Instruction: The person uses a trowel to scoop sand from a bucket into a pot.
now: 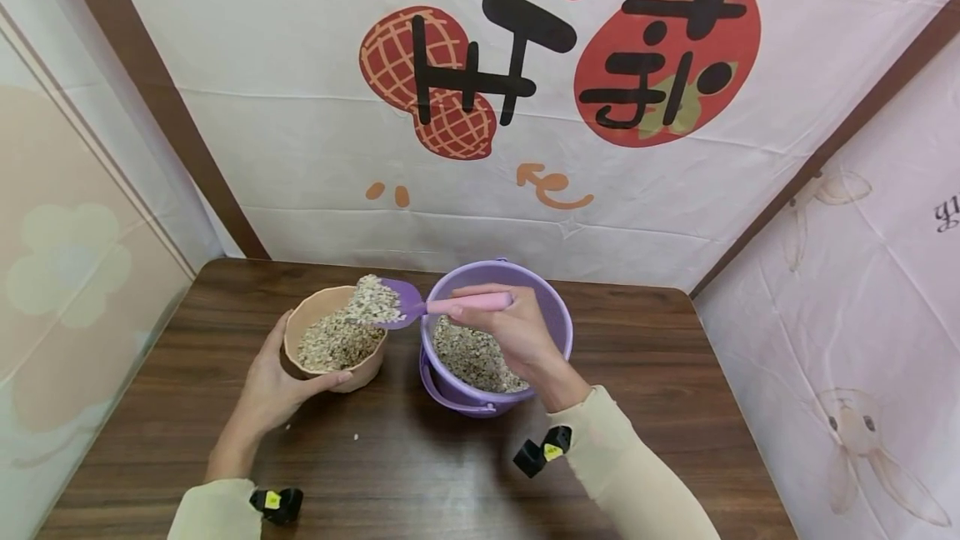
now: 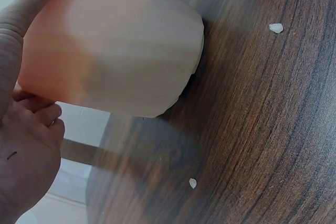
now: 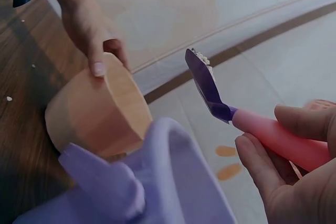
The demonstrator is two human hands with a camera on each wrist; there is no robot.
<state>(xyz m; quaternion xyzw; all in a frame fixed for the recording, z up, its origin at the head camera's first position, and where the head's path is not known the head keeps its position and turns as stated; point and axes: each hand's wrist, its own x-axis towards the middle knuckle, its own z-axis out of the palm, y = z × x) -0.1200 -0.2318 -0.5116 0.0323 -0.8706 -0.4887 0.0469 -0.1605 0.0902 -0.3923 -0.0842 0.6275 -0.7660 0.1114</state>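
My right hand (image 1: pixel 521 336) grips the pink handle of a small purple shovel (image 1: pixel 408 303), whose blade carries a heap of pale, grainy flakes (image 1: pixel 372 302). The blade's tip is over the peach-coloured pot (image 1: pixel 366 375), which holds more of these flakes. My left hand (image 1: pixel 273 386) holds that pot, thumb along the near side and fingers round the left; it hides part of the wall. Under my right hand stands a purple bucket (image 1: pixel 557 317), partly filled with similar flakes. In the right wrist view, the shovel (image 3: pixel 205 85) is held above the bucket's rim, its handle between thumb and fingers.
Everything stands on a dark wooden table (image 1: pixel 637 440). A few white crumbs (image 2: pixel 276 28) lie near the pot. The bucket's handle (image 1: pixel 450 398) hangs down at its front left. Printed cloth (image 1: pixel 300 148) hangs behind the table and along both sides.
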